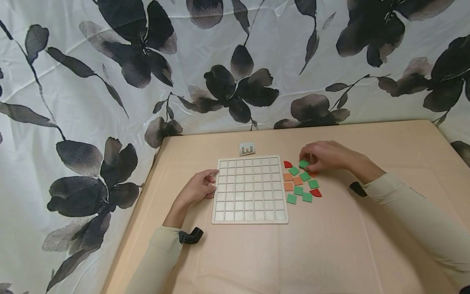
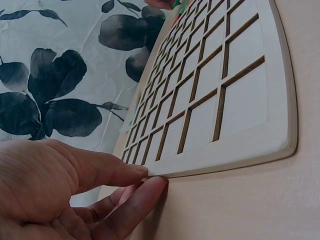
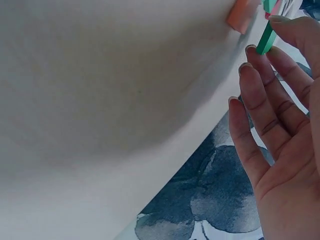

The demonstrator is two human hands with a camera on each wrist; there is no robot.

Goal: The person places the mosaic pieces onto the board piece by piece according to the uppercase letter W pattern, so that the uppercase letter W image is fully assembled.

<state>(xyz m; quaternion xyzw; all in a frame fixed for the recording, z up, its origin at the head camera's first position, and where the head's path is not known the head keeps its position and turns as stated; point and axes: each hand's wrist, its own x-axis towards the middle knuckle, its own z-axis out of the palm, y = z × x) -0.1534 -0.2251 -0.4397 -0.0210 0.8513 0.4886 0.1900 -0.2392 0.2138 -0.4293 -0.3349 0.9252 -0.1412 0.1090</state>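
A white board with a grid of square cells (image 1: 250, 190) lies flat on the table. At its left edge is my left hand (image 1: 198, 188); in the left wrist view the thumb and a fingertip (image 2: 155, 187) grip the board's rim. My right hand (image 1: 328, 155) is beyond the board's upper right side, pinching a green square tile (image 3: 267, 38) between thumb and fingertips. Below that hand lie several loose green tiles (image 1: 298, 190), orange tiles (image 1: 288, 186) and red rounded pieces (image 1: 315, 192). An orange tile is partly hidden by the right hand.
Behind the board sits a small card with a printed grid (image 1: 247, 148). The wooden table (image 1: 323, 253) reaches back to a white curtain (image 1: 205, 49) with dark flowers. Its left edge runs close to my left arm.
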